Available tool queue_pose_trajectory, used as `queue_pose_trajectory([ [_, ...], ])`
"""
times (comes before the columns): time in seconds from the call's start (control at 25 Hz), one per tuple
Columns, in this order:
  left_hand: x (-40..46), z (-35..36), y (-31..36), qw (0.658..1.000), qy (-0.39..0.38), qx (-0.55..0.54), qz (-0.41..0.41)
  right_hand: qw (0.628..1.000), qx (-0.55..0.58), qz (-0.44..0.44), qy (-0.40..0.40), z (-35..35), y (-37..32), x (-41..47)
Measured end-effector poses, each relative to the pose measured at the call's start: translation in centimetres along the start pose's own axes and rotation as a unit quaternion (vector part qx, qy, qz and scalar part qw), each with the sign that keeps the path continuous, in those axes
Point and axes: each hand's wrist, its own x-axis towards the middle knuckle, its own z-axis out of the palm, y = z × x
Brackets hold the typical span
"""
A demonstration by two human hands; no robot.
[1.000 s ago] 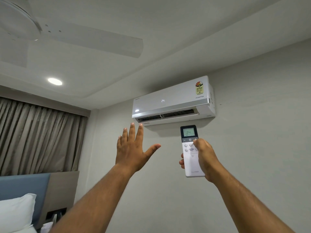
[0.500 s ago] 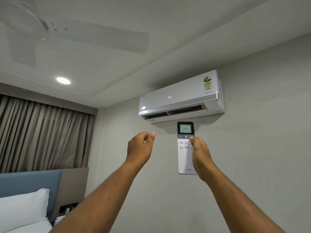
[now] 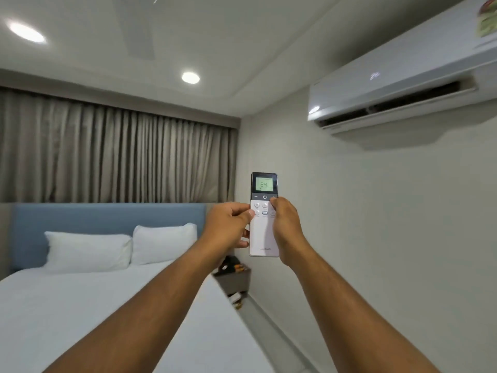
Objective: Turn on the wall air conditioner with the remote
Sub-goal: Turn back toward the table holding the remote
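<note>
Both hands on the remote, air conditioner already running

My right hand point(image 3: 286, 228) holds the remote point(image 3: 263, 232) upright, fingers closed around its right edge, thumb resting near the buttons under the green screen that shows 24. My left hand point(image 3: 228, 227), which was open in the air a second ago and then closed, now touches the left edge of the remote with curled fingers. My view has turned away, so the air conditioner point(image 3: 398, 84) is now high to the right of my fingers, its flap open and display lit; I judge the task is done
</note>
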Motion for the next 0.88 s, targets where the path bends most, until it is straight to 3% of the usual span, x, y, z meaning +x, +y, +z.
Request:
queue_pose_trajectory([
  [0.12, -1.5, -4.6, -4.8, 0.995, 0.045, 0.013, -0.083, 0.995, 0.027, 0.073, -0.065, 4.9, 5.0, -1.3],
  [0.32, -7.2, -10.7, -15.5, 0.968, 0.108, 0.047, -0.221, 0.972, -0.04, 0.151, -0.177, 10.3, 16.1, -6.5],
  [0.48, -16.5, -12.9, -26.4, 0.92, 0.135, 0.049, -0.364, 0.936, -0.107, 0.246, -0.229, 11.8, 28.3, -14.4],
  [0.64, -28.2, -12.2, -36.9, 0.848, 0.149, 0.034, -0.508, 0.878, -0.165, 0.364, -0.263, 10.4, 40.3, -24.8],
  [0.88, -42.1, -8.3, -47.9, 0.767, 0.141, 0.052, -0.623, 0.788, -0.249, 0.496, -0.266, 6.3, 52.2, -36.4],
])
